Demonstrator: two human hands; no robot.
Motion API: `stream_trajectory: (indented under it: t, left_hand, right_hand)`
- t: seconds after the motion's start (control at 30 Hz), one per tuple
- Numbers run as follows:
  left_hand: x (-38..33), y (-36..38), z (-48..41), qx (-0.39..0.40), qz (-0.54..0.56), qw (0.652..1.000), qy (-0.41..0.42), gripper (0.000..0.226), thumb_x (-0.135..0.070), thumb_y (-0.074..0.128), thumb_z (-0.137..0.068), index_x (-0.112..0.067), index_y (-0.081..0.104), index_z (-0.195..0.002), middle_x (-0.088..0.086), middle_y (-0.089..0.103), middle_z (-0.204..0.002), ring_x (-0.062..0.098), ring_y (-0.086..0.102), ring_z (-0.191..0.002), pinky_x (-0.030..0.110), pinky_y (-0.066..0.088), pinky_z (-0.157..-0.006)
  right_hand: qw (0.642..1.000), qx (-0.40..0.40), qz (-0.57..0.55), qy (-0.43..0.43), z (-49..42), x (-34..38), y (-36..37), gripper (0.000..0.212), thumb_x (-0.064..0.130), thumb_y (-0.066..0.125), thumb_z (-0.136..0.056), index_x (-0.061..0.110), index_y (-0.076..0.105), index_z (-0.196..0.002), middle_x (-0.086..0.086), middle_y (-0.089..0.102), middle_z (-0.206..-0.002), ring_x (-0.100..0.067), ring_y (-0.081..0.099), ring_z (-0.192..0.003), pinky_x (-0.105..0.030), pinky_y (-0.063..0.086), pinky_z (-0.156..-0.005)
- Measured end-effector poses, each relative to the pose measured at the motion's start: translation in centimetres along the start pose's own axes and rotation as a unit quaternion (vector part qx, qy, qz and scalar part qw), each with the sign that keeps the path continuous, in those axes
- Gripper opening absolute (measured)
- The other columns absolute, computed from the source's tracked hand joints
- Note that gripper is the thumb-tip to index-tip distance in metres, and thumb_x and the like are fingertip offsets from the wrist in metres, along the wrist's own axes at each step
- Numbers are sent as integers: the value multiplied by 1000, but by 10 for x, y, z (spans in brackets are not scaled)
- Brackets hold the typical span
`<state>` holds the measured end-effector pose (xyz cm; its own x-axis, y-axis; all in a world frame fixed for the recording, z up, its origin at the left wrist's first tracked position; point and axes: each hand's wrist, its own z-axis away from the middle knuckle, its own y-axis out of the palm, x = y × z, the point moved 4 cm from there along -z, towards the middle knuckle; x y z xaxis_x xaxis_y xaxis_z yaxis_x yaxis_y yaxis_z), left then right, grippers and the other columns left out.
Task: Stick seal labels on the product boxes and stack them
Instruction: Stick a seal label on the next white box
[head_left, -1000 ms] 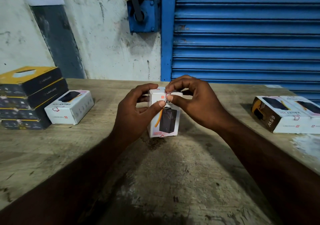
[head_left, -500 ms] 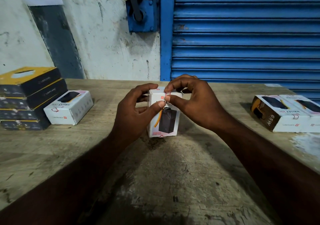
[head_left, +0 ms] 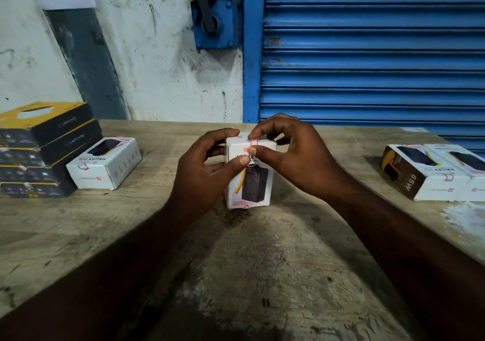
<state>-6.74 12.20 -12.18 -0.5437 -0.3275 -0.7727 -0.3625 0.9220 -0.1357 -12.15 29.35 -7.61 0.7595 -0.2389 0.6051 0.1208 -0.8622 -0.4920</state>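
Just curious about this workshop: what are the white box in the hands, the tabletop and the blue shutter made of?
White upright product box: likely printed cardboard, smooth, folded edges. Rough brown tabletop: seemingly wood, matte; grain and worn stains show. Blue ribbed roller shutter: probably painted metal; rust spots show.

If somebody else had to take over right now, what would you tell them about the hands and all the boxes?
Left hand grips the upright white box in the middle.
Right hand pinches the seal label over that box's top front edge.
Elsewhere: a flat white box lies at the left beside a stack of black-and-yellow boxes; two boxes lie at the right.
Done: the label is folded onto the edge.
Left: probably press it flat, stack this box, then do the right pair. I cannot tell whether those are sealed.
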Motion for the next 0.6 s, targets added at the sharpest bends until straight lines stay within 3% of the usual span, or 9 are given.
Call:
stream_trajectory:
  t: [0.2,0.3,0.4,0.6]
  left_hand:
    - [-2,-2,-2,17,16,1000,-3,46,-23,76,-80,-19,63,-125,-8,69,-121,11,66,-112,21,55,-86]
    - [-2,-1,-3,30,26,999,0,45,-18,75,-82,-19,62,-126,-9,69,-122,11,65,-114,19,53,-87]
    - [-1,-1,-4,34,16,999,3,45,-20,73,-83,-18,61,-126,-10,67,-124,8,64,-115,17,52,-88]
    - [-1,1,-3,34,20,999,-2,45,-23,72,-83,-19,60,-127,-10,67,-124,7,65,-114,17,51,-88]
  right_hand:
    - [999,8,46,-25,1,3,0,20,22,80,-84,25,74,-103,13,68,-103,-10,55,-99,-24,44,-83]
    - [999,15,38,-13,1,1,-1,36,25,81,-83,25,71,-118,15,68,-108,-8,56,-99,-20,43,-83]
    - [1000,19,19,8,2,-2,-2,51,29,83,-82,27,64,-130,16,67,-113,-7,57,-101,-25,46,-87]
    - [997,7,-42,59,4,-12,4,47,33,81,-85,26,63,-127,12,62,-126,-6,57,-118,-38,52,-100]
